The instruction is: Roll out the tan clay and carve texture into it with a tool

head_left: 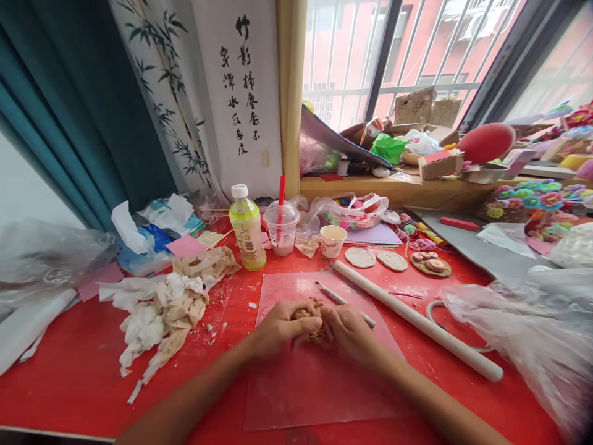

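Your head camera looks forward and steeply down, near your left hand and right hand; tabletop below; window farther off.

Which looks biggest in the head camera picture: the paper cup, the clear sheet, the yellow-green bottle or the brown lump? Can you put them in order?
1. Clear sheet
2. Yellow-green bottle
3. Paper cup and brown lump: I can't rank these two, because the lump is partly hidden.
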### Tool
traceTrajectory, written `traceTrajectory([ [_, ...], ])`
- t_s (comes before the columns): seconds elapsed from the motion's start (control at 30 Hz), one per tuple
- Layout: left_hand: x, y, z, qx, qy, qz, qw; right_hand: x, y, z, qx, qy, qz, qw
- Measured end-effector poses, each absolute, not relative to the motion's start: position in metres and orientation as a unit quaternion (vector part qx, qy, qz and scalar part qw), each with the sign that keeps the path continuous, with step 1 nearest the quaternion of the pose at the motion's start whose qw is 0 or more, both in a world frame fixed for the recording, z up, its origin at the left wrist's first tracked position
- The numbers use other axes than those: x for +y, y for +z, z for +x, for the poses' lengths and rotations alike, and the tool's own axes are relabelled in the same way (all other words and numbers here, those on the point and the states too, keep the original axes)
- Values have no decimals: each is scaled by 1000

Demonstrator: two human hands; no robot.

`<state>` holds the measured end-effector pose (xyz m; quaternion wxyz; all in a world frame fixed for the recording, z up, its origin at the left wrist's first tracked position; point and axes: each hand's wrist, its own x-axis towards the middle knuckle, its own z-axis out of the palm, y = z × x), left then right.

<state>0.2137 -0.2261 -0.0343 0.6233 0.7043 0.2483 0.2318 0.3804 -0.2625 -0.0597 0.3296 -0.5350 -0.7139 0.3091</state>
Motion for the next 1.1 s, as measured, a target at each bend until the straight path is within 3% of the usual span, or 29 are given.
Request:
traceTrajectory([
  [0.23,-215,-36,212,284,312,577,699,-250,-56,396,-675,218,-622,332],
  [0.4,-212,-37,214,326,386,552,663,-245,-61,402,-685,182,-615,346],
  [0.67,-211,-39,212,386,348,702,487,-231,-62,419,-698,170,-585,376],
  [1.1,-209,-42,213,408,321,705,484,-216,-69,454,-725,157,-599,300],
])
